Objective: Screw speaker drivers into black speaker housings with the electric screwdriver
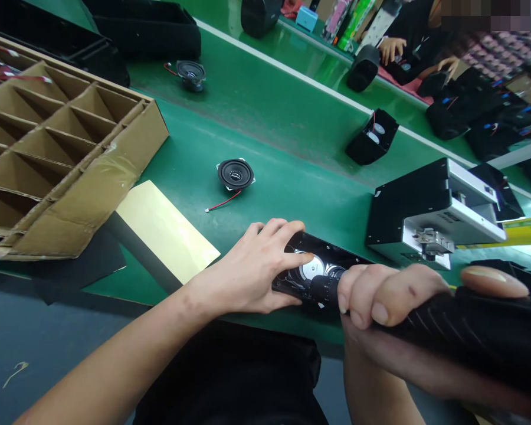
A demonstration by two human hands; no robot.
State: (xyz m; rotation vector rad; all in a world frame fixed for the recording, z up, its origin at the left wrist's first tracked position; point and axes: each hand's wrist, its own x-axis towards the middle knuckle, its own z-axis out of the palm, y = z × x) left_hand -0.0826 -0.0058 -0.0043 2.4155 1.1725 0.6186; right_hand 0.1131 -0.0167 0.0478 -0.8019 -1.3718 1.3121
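Observation:
My left hand [265,265] grips the end of a black speaker housing [336,251], one finger reaching over a round silver part [310,265] inside it. My right hand [389,295] is wrapped round a black electric screwdriver [473,333]. Its nose points down into the housing; the bit's tip is hidden. Beyond my left hand, a loose speaker driver [236,175] lies on the green bench [274,153] with its red wire trailing. A pale yellow sheet of paper [168,230] lies left of it.
A divided cardboard box [128,147] stands at the left. Right of the housing is a black and silver machine [425,212]. Farther back sit another driver [191,75] and an open speaker housing [371,139]. Across the bench, a co-worker's hands [392,48] handle parts.

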